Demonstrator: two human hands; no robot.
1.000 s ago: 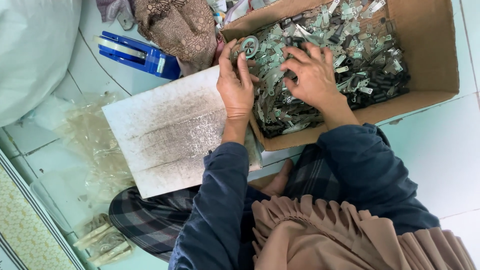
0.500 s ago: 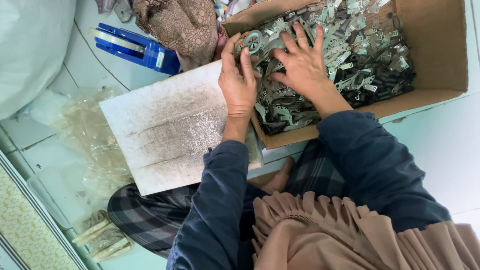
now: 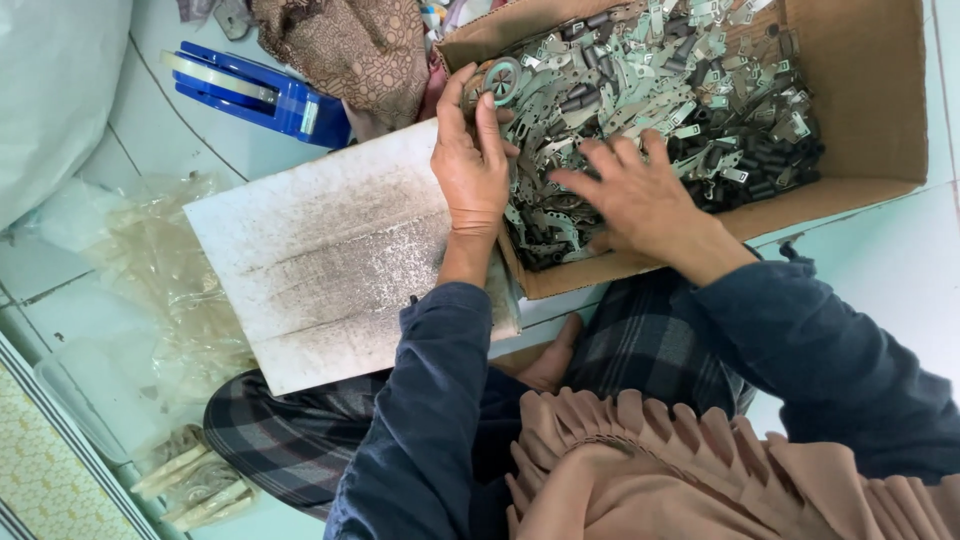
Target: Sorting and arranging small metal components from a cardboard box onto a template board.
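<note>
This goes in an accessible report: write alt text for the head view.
Seen from above, a seated person's left hand holds a small round metal part at the edge of a cardboard box heaped with small metal parts, while the right hand lies spread on the heap. A worn white board rests on the lap, a blue tape dispenser beyond it.

Both arms covered by long dark navy sleeves [image 3: 430,400], cuffs ending at the wrists. Left hand [image 3: 470,170] and right hand [image 3: 640,200] bare, ungloved. Pleated tan-pink garment [image 3: 650,470] at chest. Dark plaid cloth [image 3: 290,440] over legs.
</note>
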